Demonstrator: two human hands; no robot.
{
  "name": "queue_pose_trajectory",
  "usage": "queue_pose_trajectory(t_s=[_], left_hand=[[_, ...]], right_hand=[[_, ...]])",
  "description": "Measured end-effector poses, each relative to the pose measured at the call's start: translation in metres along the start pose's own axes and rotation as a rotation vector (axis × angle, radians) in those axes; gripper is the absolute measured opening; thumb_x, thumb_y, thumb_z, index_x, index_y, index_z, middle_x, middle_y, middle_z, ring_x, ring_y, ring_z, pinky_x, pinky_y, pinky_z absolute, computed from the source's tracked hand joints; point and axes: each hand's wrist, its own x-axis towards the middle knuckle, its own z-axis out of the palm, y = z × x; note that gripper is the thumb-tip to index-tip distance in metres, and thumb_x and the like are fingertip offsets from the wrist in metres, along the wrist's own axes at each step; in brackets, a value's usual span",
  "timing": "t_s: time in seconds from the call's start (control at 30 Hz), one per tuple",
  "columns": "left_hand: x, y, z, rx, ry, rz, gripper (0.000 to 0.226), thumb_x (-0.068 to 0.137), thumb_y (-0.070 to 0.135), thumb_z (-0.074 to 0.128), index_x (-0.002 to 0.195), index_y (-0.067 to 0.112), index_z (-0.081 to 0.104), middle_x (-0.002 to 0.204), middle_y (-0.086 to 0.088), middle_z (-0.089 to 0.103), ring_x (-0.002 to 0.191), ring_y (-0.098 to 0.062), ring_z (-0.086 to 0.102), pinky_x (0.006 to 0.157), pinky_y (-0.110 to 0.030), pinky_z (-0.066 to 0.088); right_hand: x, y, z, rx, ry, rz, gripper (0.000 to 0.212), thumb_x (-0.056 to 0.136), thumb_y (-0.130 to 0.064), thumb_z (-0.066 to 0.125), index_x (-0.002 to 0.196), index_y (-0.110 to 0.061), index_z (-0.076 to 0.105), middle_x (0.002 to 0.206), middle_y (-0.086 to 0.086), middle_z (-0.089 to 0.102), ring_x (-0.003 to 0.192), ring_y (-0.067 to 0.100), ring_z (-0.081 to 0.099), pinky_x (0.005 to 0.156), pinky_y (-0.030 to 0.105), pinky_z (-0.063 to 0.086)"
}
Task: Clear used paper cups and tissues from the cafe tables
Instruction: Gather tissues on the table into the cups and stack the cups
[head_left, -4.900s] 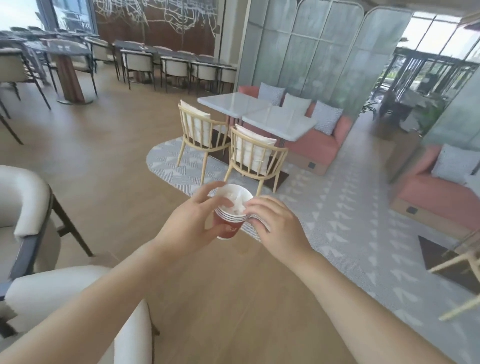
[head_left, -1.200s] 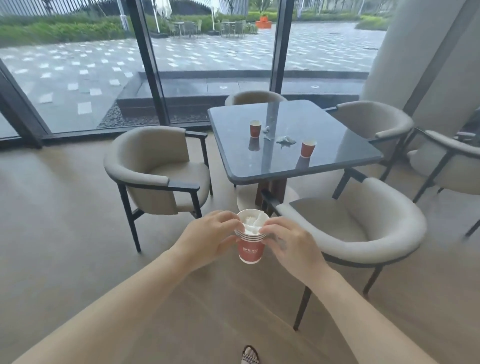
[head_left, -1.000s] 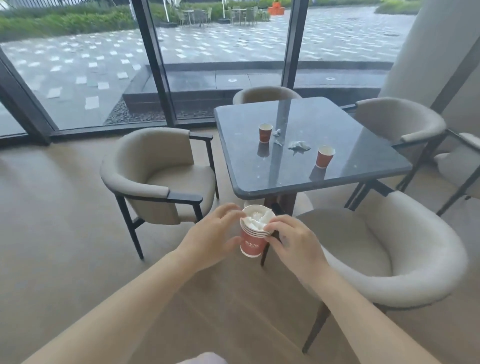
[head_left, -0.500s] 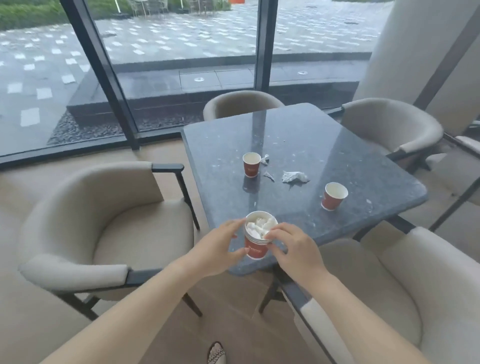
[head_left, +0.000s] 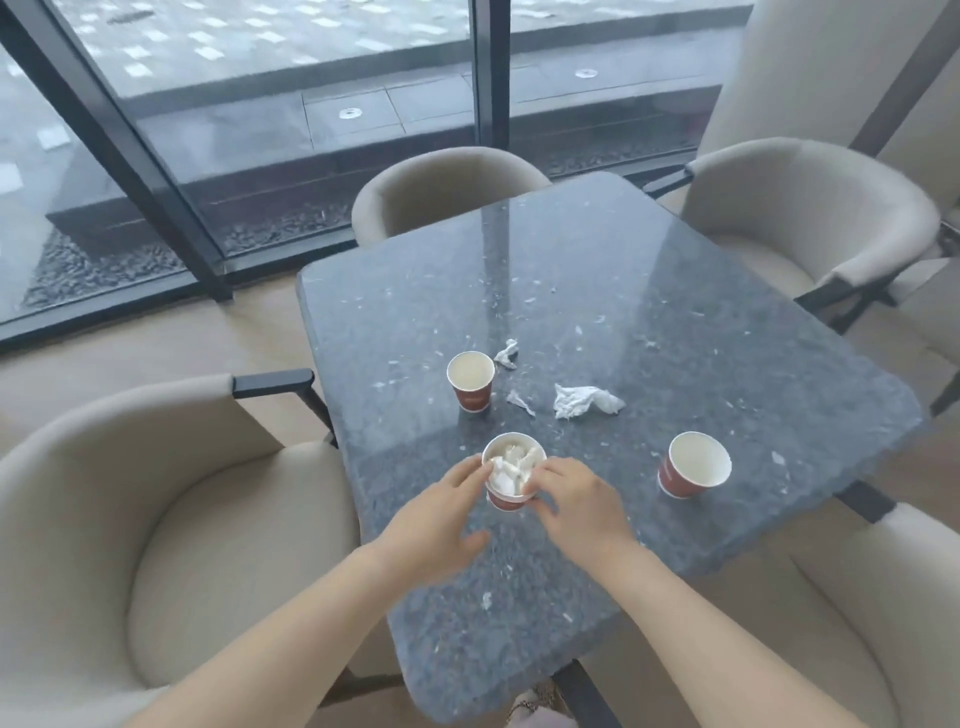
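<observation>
Whereas the stack of cups (head_left: 513, 480) was carried across the floor earlier, it is now held low over the bench (head_left: 675, 322), pinched at its rim by the right hand (head_left: 576, 506) and merely touched by the slackened left hand (head_left: 434, 517). The far cup (head_left: 470, 382), the near cup (head_left: 693, 470) and the crumpled tissue (head_left: 584, 401) are thereby brought within reach.

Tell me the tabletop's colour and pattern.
The tabletop is dark blue-grey stone with pale flecks; head view.

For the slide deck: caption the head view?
Left hand touching, right hand gripping a tissue-filled cup; two more red cups and crumpled tissues on the stone table.
</observation>
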Motion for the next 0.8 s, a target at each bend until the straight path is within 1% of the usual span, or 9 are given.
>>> queue_pose_trajectory(t_s=[0.1, 0.17, 0.23, 0.3, 0.37, 0.43, 0.57, 0.67, 0.8], left_hand=[[0.029, -0.006, -0.002, 0.026, -0.049, -0.013, 0.076, 0.087, 0.03, 0.056, 0.148, 0.024, 0.011, 0.156, 0.013, 0.004, 0.128, -0.02, 0.043, 0.095, -0.038, 0.044], [0.045, -0.011, -0.004, 0.041, -0.09, -0.017, 0.076, 0.087, 0.03, 0.056, 0.148, 0.023, 0.011, 0.156, 0.011, 0.005, 0.13, -0.02, 0.041, 0.097, -0.037, 0.043], [0.058, -0.015, -0.005, 0.06, -0.128, -0.013, 0.076, 0.087, 0.03, 0.057, 0.147, 0.022, 0.013, 0.156, 0.01, 0.006, 0.13, -0.021, 0.04, 0.097, -0.037, 0.043], [0.068, -0.017, -0.005, 0.075, -0.16, 0.001, 0.073, 0.086, 0.031, 0.056, 0.147, 0.023, 0.015, 0.156, 0.01, 0.006, 0.125, -0.023, 0.044, 0.091, -0.036, 0.046], [0.078, -0.017, -0.009, 0.089, -0.184, 0.024, 0.072, 0.086, 0.031, 0.056, 0.146, 0.024, 0.016, 0.155, 0.012, 0.005, 0.116, -0.023, 0.05, 0.085, -0.034, 0.048], [0.087, -0.02, -0.013, 0.091, -0.194, 0.056, 0.071, 0.086, 0.031, 0.056, 0.145, 0.026, 0.017, 0.155, 0.013, 0.006, 0.112, -0.023, 0.053, 0.083, -0.032, 0.048], [0.104, -0.027, -0.018, 0.115, -0.24, 0.139, 0.069, 0.087, 0.031, 0.056, 0.145, 0.026, 0.019, 0.155, 0.008, 0.008, 0.124, -0.021, 0.045, 0.092, -0.036, 0.046], [0.114, -0.029, -0.021, 0.121, -0.228, 0.161, 0.067, 0.087, 0.032, 0.055, 0.144, 0.026, 0.02, 0.154, 0.007, 0.012, 0.125, -0.02, 0.045, 0.093, -0.037, 0.046], [0.133, -0.025, -0.026, 0.106, -0.146, 0.238, 0.061, 0.086, 0.029, 0.055, 0.141, 0.024, 0.029, 0.15, 0.007, 0.025, 0.126, -0.017, 0.044, 0.091, -0.033, 0.046]], right_hand=[[0.024, 0.02, 0.007, 0.001, -0.023, 0.001, 0.021, 0.064, -0.005, 0.078, 0.074, -0.018, 0.064, 0.081, -0.004, 0.065, 0.079, 0.023, 0.062, 0.049, 0.032, 0.05], [0.035, 0.032, 0.014, -0.011, -0.04, 0.015, 0.018, 0.067, -0.006, 0.076, 0.075, -0.017, 0.064, 0.082, -0.003, 0.065, 0.081, 0.023, 0.061, 0.05, 0.03, 0.047], [0.044, 0.038, 0.019, -0.021, -0.068, 0.035, 0.012, 0.072, -0.009, 0.072, 0.077, -0.016, 0.064, 0.086, -0.001, 0.065, 0.086, 0.025, 0.06, 0.053, 0.032, 0.048], [0.05, 0.042, 0.022, -0.025, -0.071, 0.059, 0.007, 0.076, -0.01, 0.068, 0.079, -0.014, 0.064, 0.088, 0.0, 0.065, 0.088, 0.026, 0.058, 0.055, 0.036, 0.049], [0.054, 0.043, 0.023, -0.026, -0.045, 0.103, 0.006, 0.077, -0.009, 0.067, 0.079, -0.014, 0.064, 0.087, 0.0, 0.064, 0.086, 0.026, 0.057, 0.054, 0.034, 0.046], [0.058, 0.045, 0.023, -0.027, -0.019, 0.152, 0.007, 0.077, -0.008, 0.067, 0.077, -0.014, 0.063, 0.085, 0.0, 0.064, 0.085, 0.026, 0.058, 0.052, 0.032, 0.044], [0.061, 0.052, 0.022, -0.043, -0.021, 0.236, 0.005, 0.08, -0.011, 0.064, 0.083, -0.015, 0.065, 0.092, -0.001, 0.064, 0.093, 0.024, 0.055, 0.059, 0.032, 0.045], [0.058, 0.053, 0.02, -0.05, -0.029, 0.249, 0.008, 0.083, -0.015, 0.062, 0.089, -0.019, 0.066, 0.099, -0.006, 0.063, 0.097, 0.019, 0.054, 0.062, 0.029, 0.042], [0.051, 0.059, 0.006, -0.026, 0.043, 0.307, 0.017, 0.079, -0.016, 0.067, 0.096, -0.021, 0.066, 0.103, -0.008, 0.061, 0.095, 0.016, 0.054, 0.063, 0.029, 0.046]])
